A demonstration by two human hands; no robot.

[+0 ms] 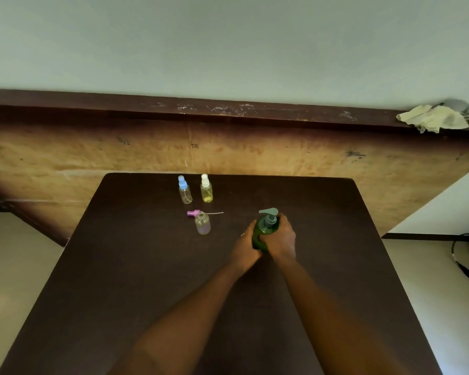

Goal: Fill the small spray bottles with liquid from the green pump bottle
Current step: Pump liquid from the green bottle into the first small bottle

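the dark green plastic pump bottle [263, 231] is being gripped by both the left hand [246, 246] and the right hand [280, 239], fingers curled round its body, near the middle of the dark brown desk [146, 266]. an uncapped clear small spray bottle [203, 223] is being kept upright to its left, with its pink spray cap [194, 213] lying just behind. a blue-capped clear spray bottle [185, 190] and a white-capped yellowish spray bottle [206, 188] are being left standing side by side near the far edge.

A dark brown table [146, 266] is set before a worn plywood panel [65, 152] topped by a scratched dark wooden ledge [92, 104], on which a crumpled cloth [433, 119] is laid at right. A pale wall [228, 44] is seen above, pale floor [16, 266] alongside.
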